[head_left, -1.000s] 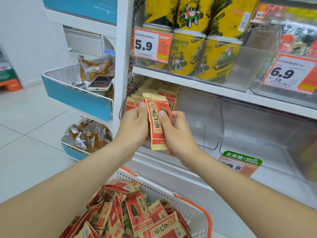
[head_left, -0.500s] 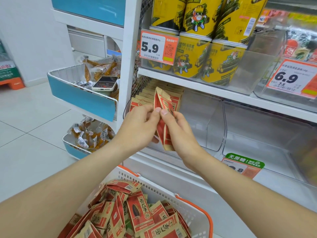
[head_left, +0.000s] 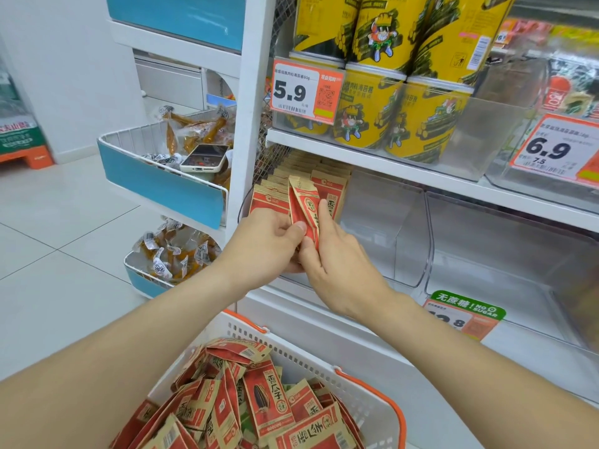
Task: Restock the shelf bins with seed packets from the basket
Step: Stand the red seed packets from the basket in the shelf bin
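Seed packet (head_left: 304, 207) is held upright, slightly tilted, at the left end of the lower shelf bin (head_left: 382, 234), just in front of the stocked packets (head_left: 293, 176) standing in rows there. Whether it touches those rows can't be told. Left hand (head_left: 269, 241) is curled, with thumb and fingertips pinched on the packet's lower left edge. Right hand (head_left: 337, 257) is laid along the packet's right side, forefinger stretched up against it and thumb tucked in low. It appears to be a pinch, but the contact is partly hidden.

Basket (head_left: 372, 413), white with orange handles, is seen near and low in the scene, heaped with loose packets (head_left: 259, 403).

Yellow cans (head_left: 366, 105) are stacked on the shelf above, behind a 5.9 price tag (head_left: 303, 92). A phone (head_left: 204, 157) is lying in the blue-fronted side rack (head_left: 155, 186) on the left.
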The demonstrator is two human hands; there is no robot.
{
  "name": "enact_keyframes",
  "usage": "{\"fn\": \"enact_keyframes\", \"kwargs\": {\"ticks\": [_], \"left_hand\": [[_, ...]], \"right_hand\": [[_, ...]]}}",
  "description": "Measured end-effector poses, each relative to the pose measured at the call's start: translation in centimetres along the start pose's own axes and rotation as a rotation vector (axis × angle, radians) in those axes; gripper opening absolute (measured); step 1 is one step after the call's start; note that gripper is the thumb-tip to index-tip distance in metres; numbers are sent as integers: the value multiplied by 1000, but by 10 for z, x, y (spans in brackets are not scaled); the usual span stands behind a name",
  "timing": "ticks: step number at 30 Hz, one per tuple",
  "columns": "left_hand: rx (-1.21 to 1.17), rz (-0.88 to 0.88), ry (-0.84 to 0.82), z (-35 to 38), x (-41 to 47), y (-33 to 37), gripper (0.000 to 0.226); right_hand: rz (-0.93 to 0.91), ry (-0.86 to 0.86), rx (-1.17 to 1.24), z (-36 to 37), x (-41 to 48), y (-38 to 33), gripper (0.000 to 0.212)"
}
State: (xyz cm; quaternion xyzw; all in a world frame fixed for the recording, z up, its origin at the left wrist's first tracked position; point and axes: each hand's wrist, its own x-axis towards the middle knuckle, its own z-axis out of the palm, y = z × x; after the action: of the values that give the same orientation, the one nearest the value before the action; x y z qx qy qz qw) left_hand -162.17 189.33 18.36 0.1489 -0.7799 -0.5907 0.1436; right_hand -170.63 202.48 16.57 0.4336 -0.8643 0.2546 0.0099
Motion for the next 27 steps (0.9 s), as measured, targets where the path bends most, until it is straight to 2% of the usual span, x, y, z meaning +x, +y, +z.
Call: {"fn": "enact_keyframes", "kwargs": {"ticks": [3, 6, 9, 12, 14, 15, 17, 19, 21, 24, 27], "left_hand": [[-74, -18, -61, -3, 0, 2, 38], [-175, -96, -37, -1, -3, 7, 60], [-340, -146, 39, 1, -4, 9, 50], [-543, -163, 131, -1, 1, 5, 45], [-677, -139, 178, -2, 4, 6, 45], [-722, -127, 187, -3, 6, 8, 45], [-773, -120, 178, -2, 9, 8, 45], [-801, -135, 151, -1, 10, 5, 44], [-791, -137, 161, 0, 11, 1, 39], [-770, -115, 266, 0, 13, -1, 36], [-792, -106, 300, 2, 14, 0, 33]], "right_hand": [[-29, -21, -92, 0, 0, 1, 69], [-80, -18, -168, 1, 2, 5, 66], [-162, 58, -205, 0, 3, 3, 70], [-150, 166, 32, -14, 6, -1, 68], [27, 302, 223, -23, 8, 0, 62], [155, 317, 349, -28, 10, 0, 58], [353, 161, 739, -31, 12, 3, 47], [421, -15, 1085, -28, 11, 4, 35], [412, -18, 1149, -27, 10, 4, 32], [414, 96, 1058, -28, 14, 6, 31], [420, 187, 1117, -26, 17, 8, 28]]}}
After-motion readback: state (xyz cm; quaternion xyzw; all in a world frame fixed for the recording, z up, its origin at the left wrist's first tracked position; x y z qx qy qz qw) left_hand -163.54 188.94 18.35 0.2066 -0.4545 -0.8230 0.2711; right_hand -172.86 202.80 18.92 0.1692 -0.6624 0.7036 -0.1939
